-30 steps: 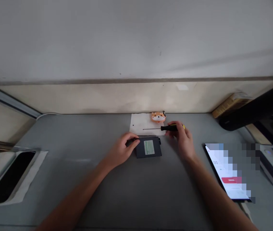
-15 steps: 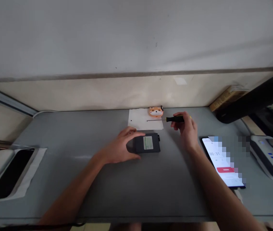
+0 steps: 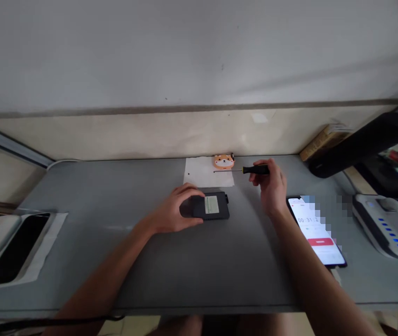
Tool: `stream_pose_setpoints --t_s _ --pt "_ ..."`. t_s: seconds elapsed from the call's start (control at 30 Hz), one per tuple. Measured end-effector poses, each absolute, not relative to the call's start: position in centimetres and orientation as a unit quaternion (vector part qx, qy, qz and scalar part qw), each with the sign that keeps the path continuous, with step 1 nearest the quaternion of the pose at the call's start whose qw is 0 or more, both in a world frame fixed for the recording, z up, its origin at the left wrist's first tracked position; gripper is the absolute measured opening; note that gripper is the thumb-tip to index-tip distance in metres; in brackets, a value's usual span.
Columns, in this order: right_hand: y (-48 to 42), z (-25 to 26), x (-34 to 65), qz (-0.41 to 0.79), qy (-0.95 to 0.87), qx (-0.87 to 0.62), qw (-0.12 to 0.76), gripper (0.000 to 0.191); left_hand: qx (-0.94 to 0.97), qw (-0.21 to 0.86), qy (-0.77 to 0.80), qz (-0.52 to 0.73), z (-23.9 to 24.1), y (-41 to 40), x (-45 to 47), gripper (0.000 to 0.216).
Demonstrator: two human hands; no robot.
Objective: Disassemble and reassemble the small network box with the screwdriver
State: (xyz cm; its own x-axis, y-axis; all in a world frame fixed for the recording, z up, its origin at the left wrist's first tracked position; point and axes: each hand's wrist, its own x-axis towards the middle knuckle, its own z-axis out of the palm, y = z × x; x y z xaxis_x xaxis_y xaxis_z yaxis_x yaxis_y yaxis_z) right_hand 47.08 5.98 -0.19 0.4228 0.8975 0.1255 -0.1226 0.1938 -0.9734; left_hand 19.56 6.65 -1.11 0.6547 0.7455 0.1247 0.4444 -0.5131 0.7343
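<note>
A small black box point(image 3: 210, 206) with a pale green label lies flat on the grey table point(image 3: 171, 261). My left hand point(image 3: 174, 209) grips its left end, thumb on the near side and fingers over the far edge. My right hand point(image 3: 272, 186) is raised just right of the box and closed on the black handle of a thin screwdriver point(image 3: 244, 170), whose shaft points left over a white sheet of paper point(image 3: 202, 173). An orange animal-shaped figure point(image 3: 223, 161) sits at the back of that paper.
A phone point(image 3: 316, 231) with a lit timer screen lies right of my right arm. A white device with blue lights point(image 3: 384, 226) and a dark monitor edge point(image 3: 360, 144) stand at the right. A white tray with a dark opening point(image 3: 13, 249) sits at the left. A wall runs behind the table.
My right hand has lifted the screwdriver off the paper and drawn it rightward. My left hand has closed more firmly round the box's left end. The view has tilted down a little.
</note>
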Motion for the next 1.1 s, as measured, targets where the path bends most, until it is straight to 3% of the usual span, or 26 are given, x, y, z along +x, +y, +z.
stream_pose_setpoints --t_s 0.17,0.33,0.57,0.8,1.1 --pt "5.7 0.4 46.7 0.385 -0.369 -0.49 0.69 0.036 0.844 0.316 0.357 0.247 -1.5 6.7 19.7 0.021" --pt "5.3 0.8 45.8 0.427 -0.381 -0.457 0.681 0.031 0.819 0.292 0.39 0.302 -2.4 6.4 20.6 0.046" --pt "5.0 0.5 44.5 0.477 -0.392 -0.46 0.639 0.035 0.787 0.285 0.41 0.361 -2.4 6.3 20.5 0.049" --pt "4.9 -0.3 43.8 0.5 -0.38 -0.476 0.616 0.038 0.812 0.134 0.349 0.449 -2.3 6.3 20.0 0.021" --pt "5.0 -0.8 44.0 0.496 -0.379 -0.486 0.612 0.033 0.856 0.048 0.272 0.438 -2.4 6.1 20.0 0.023"
